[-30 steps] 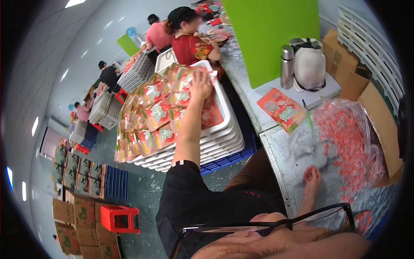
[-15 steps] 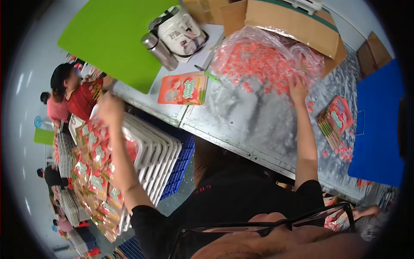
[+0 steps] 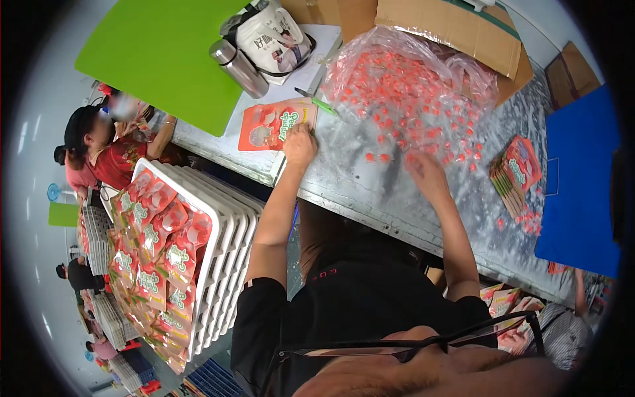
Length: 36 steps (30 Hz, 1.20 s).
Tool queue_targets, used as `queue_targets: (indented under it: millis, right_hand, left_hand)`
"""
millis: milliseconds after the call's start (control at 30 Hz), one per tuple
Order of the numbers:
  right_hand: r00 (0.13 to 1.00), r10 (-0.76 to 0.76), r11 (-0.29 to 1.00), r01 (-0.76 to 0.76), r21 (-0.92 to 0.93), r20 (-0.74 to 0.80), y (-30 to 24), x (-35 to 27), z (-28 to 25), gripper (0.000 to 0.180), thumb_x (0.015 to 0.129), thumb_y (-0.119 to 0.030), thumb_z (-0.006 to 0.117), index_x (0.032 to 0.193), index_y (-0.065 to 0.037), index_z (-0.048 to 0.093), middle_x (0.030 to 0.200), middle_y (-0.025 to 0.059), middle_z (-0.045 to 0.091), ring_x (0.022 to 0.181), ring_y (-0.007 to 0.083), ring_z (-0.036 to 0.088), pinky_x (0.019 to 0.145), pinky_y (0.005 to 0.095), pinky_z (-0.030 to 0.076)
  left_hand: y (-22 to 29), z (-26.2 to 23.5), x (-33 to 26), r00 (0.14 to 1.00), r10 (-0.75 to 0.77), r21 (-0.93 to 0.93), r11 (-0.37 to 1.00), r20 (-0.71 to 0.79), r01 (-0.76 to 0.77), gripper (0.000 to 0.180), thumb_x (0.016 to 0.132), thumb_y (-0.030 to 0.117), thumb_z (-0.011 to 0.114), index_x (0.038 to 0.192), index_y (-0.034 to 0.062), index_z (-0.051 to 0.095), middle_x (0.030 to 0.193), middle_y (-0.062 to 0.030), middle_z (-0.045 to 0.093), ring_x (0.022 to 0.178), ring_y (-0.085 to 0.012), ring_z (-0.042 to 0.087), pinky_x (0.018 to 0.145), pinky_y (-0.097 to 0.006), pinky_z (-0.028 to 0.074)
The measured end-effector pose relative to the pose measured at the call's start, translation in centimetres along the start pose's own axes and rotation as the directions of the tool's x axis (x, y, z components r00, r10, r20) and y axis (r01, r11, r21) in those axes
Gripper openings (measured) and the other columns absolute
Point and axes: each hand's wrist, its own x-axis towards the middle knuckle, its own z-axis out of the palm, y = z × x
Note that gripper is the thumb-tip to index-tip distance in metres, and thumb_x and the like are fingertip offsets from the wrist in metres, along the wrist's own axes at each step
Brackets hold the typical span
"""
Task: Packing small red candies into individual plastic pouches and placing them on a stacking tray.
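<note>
At the table's near left part, my left hand (image 3: 300,143) has its fingers closed over the lower right corner of a flat red pouch (image 3: 266,127). The pouch lies on the tabletop. My right hand (image 3: 426,175) is low over the metal table, at the near edge of a spread of small red wrapped pieces (image 3: 403,86). Its fingers point down and are smeared, so I cannot tell whether anything is in them. Two loose red pieces (image 3: 377,157) lie to its left. Most of the pieces are on a clear plastic bag (image 3: 360,49) spilling from a cardboard box (image 3: 456,36).
Left of me rises a stack of white trays (image 3: 225,258), its top one full of red pouches (image 3: 152,245). A steel flask (image 3: 239,69), a white bag (image 3: 274,46) and a green-handled cutter (image 3: 323,104) stand or lie behind the pouch. More pouches (image 3: 519,165) lie at right by a blue panel (image 3: 582,185). Co-workers are at left.
My left hand has come from above the tray stack to the pouch on the table. My right hand has drawn back toward me and left, and more pieces lie spread on the table.
</note>
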Motion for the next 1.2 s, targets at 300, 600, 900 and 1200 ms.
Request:
queue_targets:
  millis: [300, 600, 900, 1200]
  right_hand:
    - [0.246, 0.305, 0.951, -0.034, -0.307, 0.92, -3.2, -14.5, -3.2, 0.024, 0.094, -0.023, 0.069, 0.108, -0.004, 0.073, 0.099, 0.0143, 0.077, 0.091, 0.026, 0.074, 0.079, 0.0376, 0.056]
    - [0.589, 0.19, 0.935, -0.352, 0.038, 0.785, -4.4, -18.7, -3.6, 0.02, 0.095, -0.008, 0.068, 0.114, -0.002, 0.069, 0.104, 0.0159, 0.075, 0.097, 0.0314, 0.073, 0.082, 0.0405, 0.057]
    - [0.643, 0.222, 0.968, -0.053, -0.247, 0.733, -2.4, -22.4, -4.1, 0.014, 0.094, -0.016, 0.066, 0.103, -0.009, 0.075, 0.095, 0.0161, 0.075, 0.091, 0.0394, 0.072, 0.079, 0.0467, 0.056]
    - [0.633, 0.307, 0.946, -0.124, -0.298, 0.711, -4.4, -25.0, -5.0, 0.013, 0.093, -0.016, 0.067, 0.101, -0.009, 0.075, 0.091, 0.0161, 0.074, 0.088, 0.0402, 0.071, 0.078, 0.0474, 0.056]
  left_hand:
    - [0.0, 0.0, 0.7, 0.994, -0.048, -0.195, 0.98, -0.1, 0.028, 0.019, 0.099, 0.023, 0.063, 0.099, 0.0038, 0.064, 0.097, -0.0208, 0.071, 0.087, -0.0418, 0.07, 0.077, -0.051, 0.057]
    - [-0.5, -0.8, 1.0, 0.993, -0.107, -0.286, 0.954, -0.058, 0.086, 0.016, 0.095, 0.021, 0.069, 0.094, 0.0046, 0.068, 0.092, -0.0202, 0.073, 0.084, -0.0415, 0.072, 0.075, -0.052, 0.057]
    - [-0.3, -1.5, 1.4, 0.99, -0.143, -0.328, 0.934, 0.013, 0.139, 0.012, 0.091, 0.016, 0.071, 0.096, 0.0049, 0.07, 0.089, -0.0182, 0.075, 0.082, -0.0398, 0.073, 0.075, -0.05, 0.057]
    - [-0.6, -1.5, 2.4, 0.984, -0.167, -0.283, 0.943, 0.057, 0.176, 0.016, 0.085, 0.02, 0.074, 0.092, 0.0072, 0.081, 0.085, -0.0172, 0.077, 0.079, -0.0371, 0.075, 0.076, -0.047, 0.06]
